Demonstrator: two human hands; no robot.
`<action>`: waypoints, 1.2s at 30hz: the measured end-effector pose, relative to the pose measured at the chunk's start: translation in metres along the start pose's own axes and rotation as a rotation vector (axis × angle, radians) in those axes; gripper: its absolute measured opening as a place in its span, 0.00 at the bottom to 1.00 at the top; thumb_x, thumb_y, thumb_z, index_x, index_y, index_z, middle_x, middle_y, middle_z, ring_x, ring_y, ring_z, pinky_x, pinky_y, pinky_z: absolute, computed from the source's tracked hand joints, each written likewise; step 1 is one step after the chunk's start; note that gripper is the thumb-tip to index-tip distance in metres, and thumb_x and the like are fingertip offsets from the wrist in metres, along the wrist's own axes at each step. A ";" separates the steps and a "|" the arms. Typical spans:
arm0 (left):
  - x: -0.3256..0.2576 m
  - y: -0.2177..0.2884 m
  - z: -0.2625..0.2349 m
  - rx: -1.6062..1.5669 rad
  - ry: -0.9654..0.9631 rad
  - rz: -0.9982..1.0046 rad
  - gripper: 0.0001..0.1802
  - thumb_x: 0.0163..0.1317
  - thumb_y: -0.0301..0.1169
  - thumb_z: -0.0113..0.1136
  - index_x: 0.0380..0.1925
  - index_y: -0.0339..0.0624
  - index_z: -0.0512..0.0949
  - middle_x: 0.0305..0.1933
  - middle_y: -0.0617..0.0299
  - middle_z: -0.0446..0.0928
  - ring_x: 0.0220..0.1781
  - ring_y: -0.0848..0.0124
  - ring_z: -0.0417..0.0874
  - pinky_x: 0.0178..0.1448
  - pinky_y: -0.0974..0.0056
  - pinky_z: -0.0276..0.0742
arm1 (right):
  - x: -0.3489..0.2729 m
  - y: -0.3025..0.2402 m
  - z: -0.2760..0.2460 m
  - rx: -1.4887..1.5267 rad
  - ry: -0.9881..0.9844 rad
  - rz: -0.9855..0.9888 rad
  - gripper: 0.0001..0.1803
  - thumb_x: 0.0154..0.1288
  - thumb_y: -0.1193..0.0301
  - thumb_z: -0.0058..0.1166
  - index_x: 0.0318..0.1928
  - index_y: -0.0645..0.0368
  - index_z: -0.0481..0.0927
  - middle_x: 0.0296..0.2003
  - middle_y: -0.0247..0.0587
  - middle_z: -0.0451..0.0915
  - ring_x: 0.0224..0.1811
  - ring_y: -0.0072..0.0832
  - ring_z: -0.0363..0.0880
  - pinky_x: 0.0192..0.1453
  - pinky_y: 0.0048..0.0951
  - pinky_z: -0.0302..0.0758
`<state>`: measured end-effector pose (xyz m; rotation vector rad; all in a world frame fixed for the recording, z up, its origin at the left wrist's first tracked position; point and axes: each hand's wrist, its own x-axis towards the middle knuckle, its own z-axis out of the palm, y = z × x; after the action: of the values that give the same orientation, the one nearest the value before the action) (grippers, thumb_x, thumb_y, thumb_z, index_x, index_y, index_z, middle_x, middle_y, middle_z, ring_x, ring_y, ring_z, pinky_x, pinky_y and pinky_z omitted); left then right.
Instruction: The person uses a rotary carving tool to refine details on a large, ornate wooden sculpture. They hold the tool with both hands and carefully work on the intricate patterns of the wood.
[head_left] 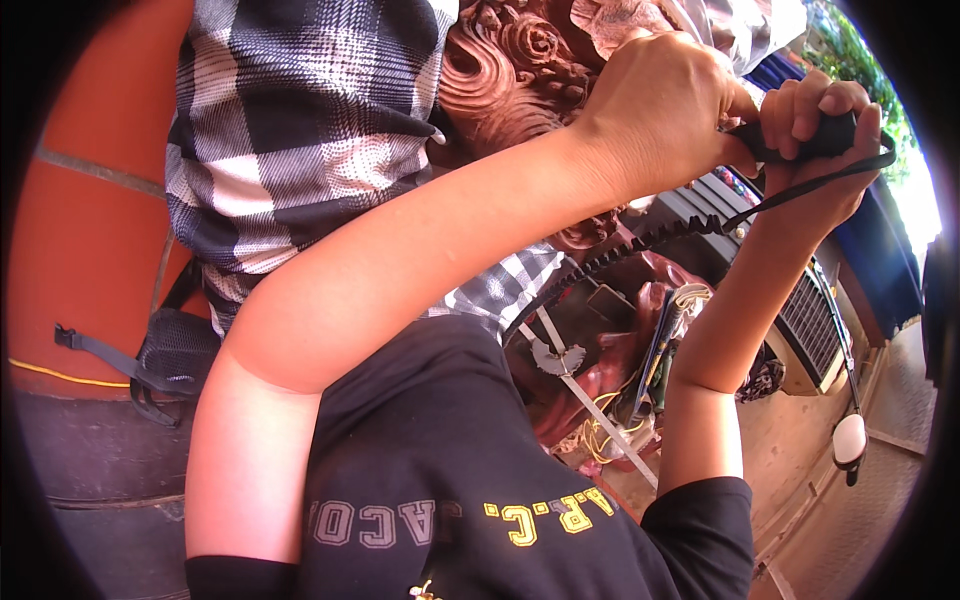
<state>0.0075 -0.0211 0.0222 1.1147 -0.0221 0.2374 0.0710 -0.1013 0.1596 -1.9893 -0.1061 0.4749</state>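
Observation:
My right hand (860,165), at the upper right, wraps its fingers round a small black handheld device (838,136). A black cord (670,236), coiled along part of its length, loops by this hand and runs down toward my shirt. My left arm reaches across from the lower left. My left hand (660,105) is closed, thumb and fingertips pinching the near end of the device; its other fingers are partly hidden. Behind my left hand stands a reddish-brown carving (520,70) with swirling curls.
Plaid cloth (310,130) covers my legs. On the left, a black mesh pouch with a strap (180,350) lies by orange floor tiles (90,240). A grilled box (812,320), a hanging white object (850,438), a metal rod (600,415) and yellow wires (600,440) are at right.

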 end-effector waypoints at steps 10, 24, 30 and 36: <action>0.001 -0.001 -0.002 -0.055 -0.127 -0.045 0.14 0.44 0.46 0.75 0.31 0.58 0.90 0.27 0.65 0.85 0.34 0.62 0.87 0.46 0.56 0.79 | -0.007 -0.002 0.008 -0.026 0.061 -0.072 0.23 0.79 0.53 0.39 0.38 0.60 0.75 0.23 0.42 0.72 0.17 0.28 0.64 0.22 0.31 0.63; 0.000 0.002 -0.005 -0.099 -0.195 0.010 0.13 0.44 0.44 0.74 0.34 0.66 0.90 0.28 0.65 0.86 0.34 0.65 0.88 0.42 0.60 0.82 | -0.019 -0.007 0.001 0.023 0.044 -0.082 0.26 0.80 0.50 0.37 0.39 0.59 0.76 0.23 0.40 0.70 0.17 0.27 0.62 0.22 0.30 0.61; 0.000 -0.003 0.005 -0.051 -0.138 -0.005 0.14 0.43 0.43 0.76 0.34 0.63 0.91 0.28 0.65 0.86 0.32 0.64 0.87 0.43 0.60 0.82 | -0.017 0.005 -0.005 0.041 0.009 -0.163 0.25 0.80 0.50 0.38 0.39 0.59 0.77 0.22 0.41 0.70 0.17 0.27 0.62 0.22 0.31 0.61; -0.005 0.000 -0.005 -0.139 -0.172 -0.068 0.15 0.40 0.45 0.78 0.32 0.62 0.91 0.26 0.63 0.86 0.32 0.63 0.87 0.45 0.60 0.82 | -0.016 -0.002 0.006 0.046 -0.025 -0.048 0.25 0.79 0.50 0.39 0.38 0.60 0.76 0.22 0.41 0.70 0.16 0.27 0.62 0.21 0.29 0.61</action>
<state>0.0019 -0.0178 0.0192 0.9926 -0.1515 0.0769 0.0546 -0.0995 0.1631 -1.9313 -0.1564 0.4680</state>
